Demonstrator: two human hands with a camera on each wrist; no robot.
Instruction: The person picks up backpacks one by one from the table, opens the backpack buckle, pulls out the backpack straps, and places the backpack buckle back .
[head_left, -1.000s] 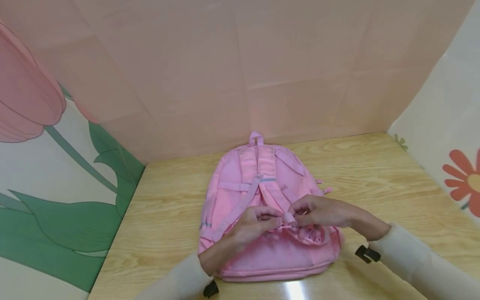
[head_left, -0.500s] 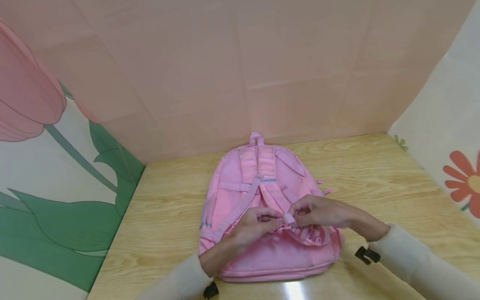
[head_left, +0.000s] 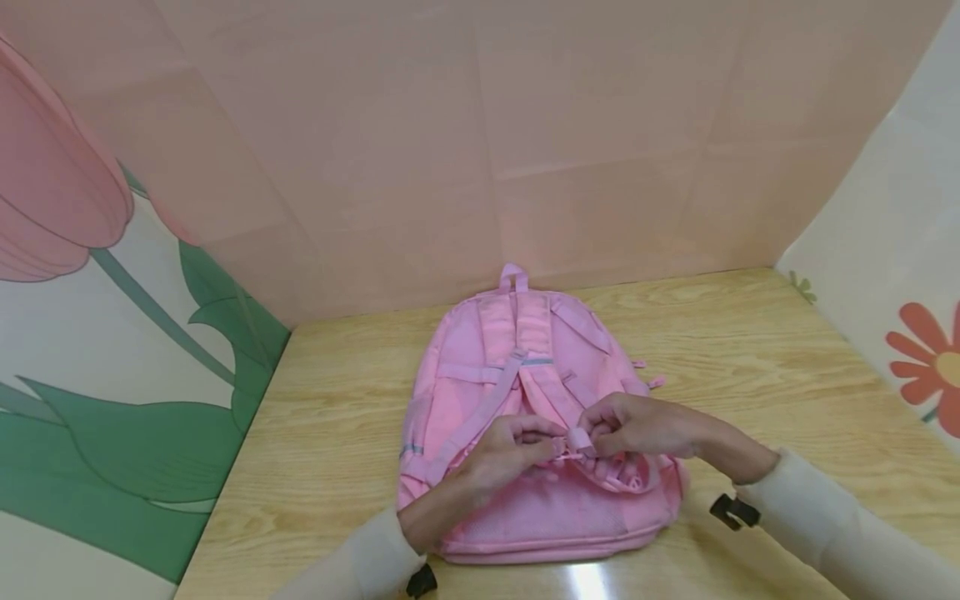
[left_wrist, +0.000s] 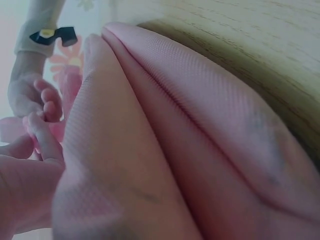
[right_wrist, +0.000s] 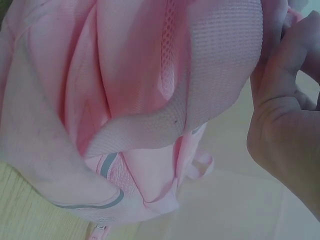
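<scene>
A pink backpack (head_left: 540, 517) lies on the table with its shoulder straps facing up. Over its lower middle, my left hand (head_left: 502, 450) pinches a small pink piece of the strap, possibly a buckle, mostly covered by the fingers. Just to the right, my right hand (head_left: 637, 423) pinches the pink webbing strap (head_left: 578, 439), which loops up between the two hands. The right wrist view shows this wide webbing (right_wrist: 225, 60) hanging in a loop beside the right hand (right_wrist: 290, 110). In the left wrist view, the fingertips of both hands meet near the left edge, beyond the bag's fabric (left_wrist: 115, 130).
The wood-grain table (head_left: 322, 433) extends on both sides of the bag. Behind it rises a plain pinkish wall covering (head_left: 600, 150). Flower-printed panels stand at the left (head_left: 135, 467) and right (head_left: 885, 250). A carry loop (head_left: 513, 275) sticks up at the bag's top.
The right hand's fingers and the strap end shift very slightly right and down. The left hand and the backpack stay where they were.
</scene>
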